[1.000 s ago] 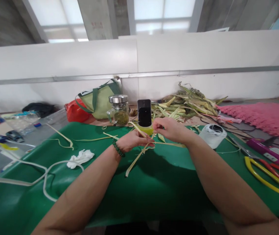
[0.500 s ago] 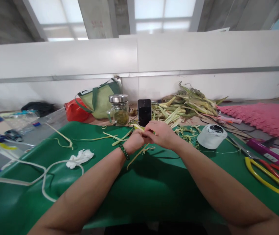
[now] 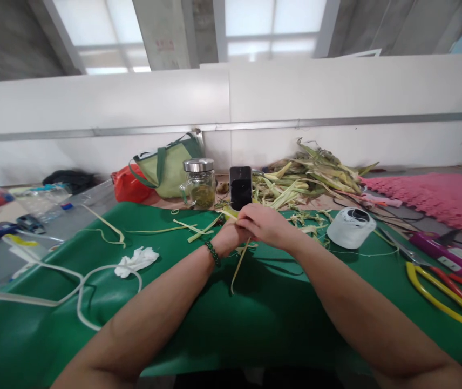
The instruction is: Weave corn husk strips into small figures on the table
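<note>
My left hand [image 3: 231, 236] and my right hand [image 3: 264, 224] meet over the middle of the green sheet [image 3: 263, 324], fingers pinched together. Between them is a pale corn husk strip [image 3: 240, 265], whose thin end hangs down toward me. Another yellowish piece of husk pokes out above the fingers. The fingertips partly hide what they grip. Just behind the hands stands a phone [image 3: 240, 186]. Loose husk strips [image 3: 201, 232] lie to the left of my left hand, and knotted or braided husk [image 3: 306, 217] lies beyond my right wrist.
A spool of white thread [image 3: 351, 229], scissors [image 3: 445, 294] and a purple tool or power strip [image 3: 449, 254] are on the right. A lidded glass jar [image 3: 199, 189] and a husk pile [image 3: 316, 167] stand behind. Crumpled tissue [image 3: 136, 261] and a white cord [image 3: 79, 302] lie left.
The hanging strip's lower end has swung to the right and now points more steeply down. My hands stay together in nearly the same place. The view has shifted slightly.
</note>
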